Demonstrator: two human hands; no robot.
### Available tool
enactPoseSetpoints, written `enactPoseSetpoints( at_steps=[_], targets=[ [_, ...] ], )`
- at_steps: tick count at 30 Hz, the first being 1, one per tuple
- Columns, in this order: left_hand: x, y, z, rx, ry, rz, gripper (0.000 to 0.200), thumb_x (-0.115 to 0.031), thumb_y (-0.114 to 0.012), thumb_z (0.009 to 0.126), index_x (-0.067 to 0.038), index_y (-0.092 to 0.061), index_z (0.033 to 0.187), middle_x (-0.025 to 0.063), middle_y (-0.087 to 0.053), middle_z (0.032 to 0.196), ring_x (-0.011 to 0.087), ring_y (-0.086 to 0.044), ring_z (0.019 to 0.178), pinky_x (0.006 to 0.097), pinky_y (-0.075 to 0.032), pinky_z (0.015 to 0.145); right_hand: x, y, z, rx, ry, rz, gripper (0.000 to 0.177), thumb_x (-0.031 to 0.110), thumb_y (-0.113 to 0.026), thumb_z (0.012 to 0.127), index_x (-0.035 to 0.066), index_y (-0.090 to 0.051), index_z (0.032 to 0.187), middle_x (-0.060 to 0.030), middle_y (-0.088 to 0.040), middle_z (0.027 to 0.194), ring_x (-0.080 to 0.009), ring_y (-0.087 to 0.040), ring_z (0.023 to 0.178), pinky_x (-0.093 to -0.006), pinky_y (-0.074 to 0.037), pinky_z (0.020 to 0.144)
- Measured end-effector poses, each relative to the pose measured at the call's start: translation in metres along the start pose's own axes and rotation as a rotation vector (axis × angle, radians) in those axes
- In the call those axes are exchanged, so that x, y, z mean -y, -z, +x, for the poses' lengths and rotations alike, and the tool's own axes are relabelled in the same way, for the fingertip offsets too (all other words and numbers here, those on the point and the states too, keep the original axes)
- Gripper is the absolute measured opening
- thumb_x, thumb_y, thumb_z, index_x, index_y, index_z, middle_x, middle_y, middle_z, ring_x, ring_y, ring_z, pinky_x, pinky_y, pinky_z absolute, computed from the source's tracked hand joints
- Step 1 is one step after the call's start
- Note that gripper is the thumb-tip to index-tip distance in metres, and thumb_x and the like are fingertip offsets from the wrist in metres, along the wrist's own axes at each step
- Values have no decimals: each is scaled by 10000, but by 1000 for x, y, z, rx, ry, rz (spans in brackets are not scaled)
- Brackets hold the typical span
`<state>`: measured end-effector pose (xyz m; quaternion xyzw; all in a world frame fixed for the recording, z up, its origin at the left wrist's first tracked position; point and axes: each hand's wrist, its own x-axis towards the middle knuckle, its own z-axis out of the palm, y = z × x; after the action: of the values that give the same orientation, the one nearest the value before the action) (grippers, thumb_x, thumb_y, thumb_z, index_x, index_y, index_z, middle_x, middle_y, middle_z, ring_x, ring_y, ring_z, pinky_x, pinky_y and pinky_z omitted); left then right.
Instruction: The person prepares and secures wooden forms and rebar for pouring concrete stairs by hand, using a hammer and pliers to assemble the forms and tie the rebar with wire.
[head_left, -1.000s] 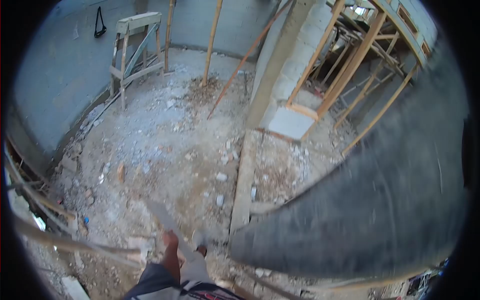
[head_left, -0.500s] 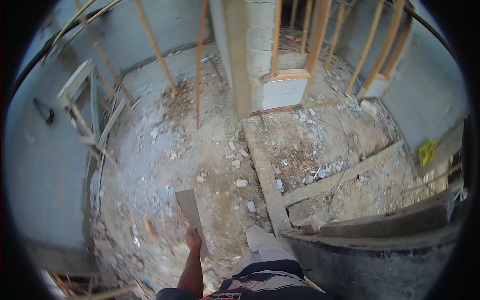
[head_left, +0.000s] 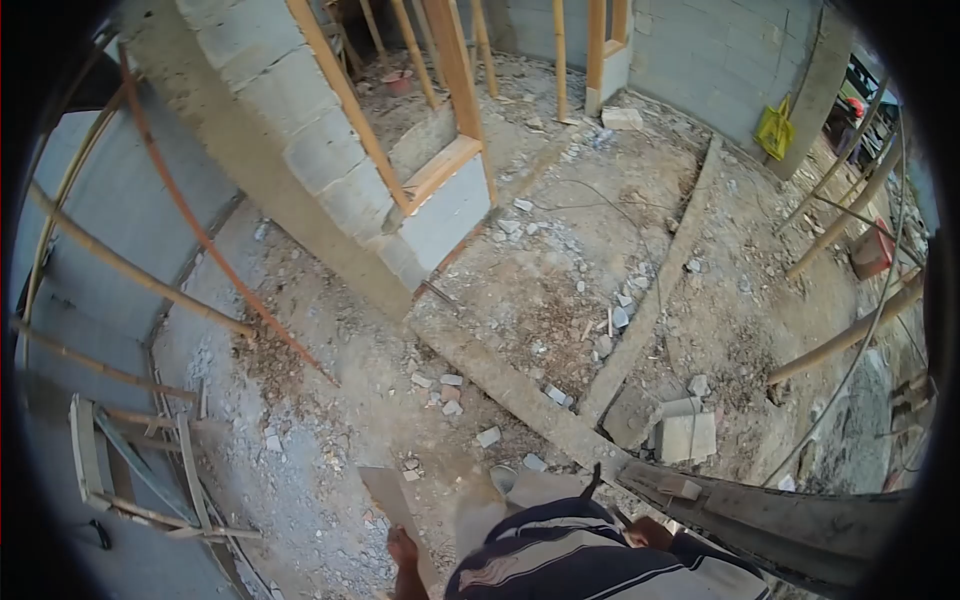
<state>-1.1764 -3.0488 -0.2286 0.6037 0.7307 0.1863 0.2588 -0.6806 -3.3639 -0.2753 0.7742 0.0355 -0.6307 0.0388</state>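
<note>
Left hand grips a flat board, left of the concrete strip

The board (head_left: 384, 490) is to the near left of the concrete strip (head_left: 500, 377), well apart from it. Its far edge is free, with open ground on the left and a few rubble pieces (head_left: 411, 470) just beside that end. Between board and strip, the person's trousers (head_left: 481, 525) take up much of the room; a dark ledge (head_left: 790, 522) bounds the strip's near end in this view.

The board's long axis points away from the person, slanting a little left — more steeply than the strip does. The left hand (head_left: 403, 548) is closed, fingers curled about the board's edge. The right hand (head_left: 651, 533), near the strip's close end, is partly hidden by the shirt (head_left: 555, 550) — I cannot tell how far open it is or what it holds.

The ground is dusty, rubble-strewn earth. Left of the strip stand a wooden sawhorse (head_left: 88, 460) and a red pole (head_left: 205, 240); beyond its far end rises a block wall (head_left: 330, 150); to its right are a pale block (head_left: 688, 437) and, farther off, a yellow bag (head_left: 774, 130).
</note>
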Motion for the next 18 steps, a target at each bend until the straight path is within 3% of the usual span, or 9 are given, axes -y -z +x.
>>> enactPoseSetpoints(
  at_steps=[2, 4, 5, 7, 8, 12, 14, 16, 18],
  targets=[
    [-14, 1, 25, 70, 108, -13, 353, -271, -439, 932, 15, -644, 945, 236, -657, 944, 423, -611, 924, 453, -473, 823, 49, 15, 7, -33, -39, 96, 490, 408, -671, 856, -13, -628, 610, -128, -547, 513, -238, -535, 445, -421, -430, 481],
    [-31, -1, 58, 58, 162, 309, 393, -292, -410, 938, 17, -651, 908, 223, -665, 942, 426, -617, 932, 476, -476, 831, 122, 51, -50, -134, 52, 209, 457, 394, -663, 852, -42, -639, 717, -139, -567, 557, -242, -550, 473, -423, -440, 491],
    [-41, -5, 76, 71, 143, 309, 393, -292, -410, 938, 17, -651, 908, 223, -665, 942, 426, -617, 932, 476, -476, 831, 131, 56, -23, -195, 323, 207, 457, 380, -676, 849, -24, -590, 654, -116, -538, 535, -233, -519, 449, -424, -404, 455],
    [-48, -11, 116, 369, 57, 619, 417, -296, -390, 946, 24, -649, 880, 225, -663, 945, 418, -624, 919, 488, -476, 835, 165, 64, -8, -251, 358, 447, 460, 371, -689, 839, 7, -538, 601, -93, -509, 513, -225, -499, 415, -415, -378, 413],
    [-50, -18, 138, 416, -89, 669, 431, -288, -375, 955, 38, -645, 879, 238, -657, 953, 402, -628, 923, 480, -483, 844, 183, 70, -2, -298, 303, 445, 471, 383, -689, 837, 13, -533, 591, -92, -507, 508, -224, -491, 407, -414, -374, 409],
    [-126, -49, 222, 504, -130, 565, 411, -289, -376, 952, 12, -652, 896, 233, -655, 961, 408, -621, 930, 487, -475, 847, 262, 110, -17, -307, 174, 478, 519, 438, -694, 825, 11, -533, 575, -93, -491, 487, -223, -485, 401, -411, -367, 405],
    [-149, -62, 268, 519, -420, 395, 406, -317, -386, 943, -14, -652, 898, 232, -654, 948, 438, -605, 928, 508, -462, 827, 287, 134, -34, -226, 104, 425, 543, 465, -695, 817, 4, -536, 578, -94, -491, 484, -224, -485, 401, -410, -372, 407],
    [-210, -71, 299, 505, -288, 271, 384, -335, -419, 937, -24, -638, 887, 235, -646, 911, 447, -598, 915, 512, -452, 805, 305, 163, -56, -129, -5, 302, 587, 525, -692, 800, -5, -555, 589, -97, -515, 508, -224, -492, 410, -404, -395, 424],
    [-283, -76, 332, 563, -301, 239, 390, -318, -383, 952, -14, -627, 959, 252, -635, 925, 460, -582, 922, 528, -441, 821, 302, 187, -58, -105, -22, 267, 588, 537, -691, 795, -1, -562, 596, -97, -529, 527, -220, -499, 419, -398, -401, 430]
  ],
)
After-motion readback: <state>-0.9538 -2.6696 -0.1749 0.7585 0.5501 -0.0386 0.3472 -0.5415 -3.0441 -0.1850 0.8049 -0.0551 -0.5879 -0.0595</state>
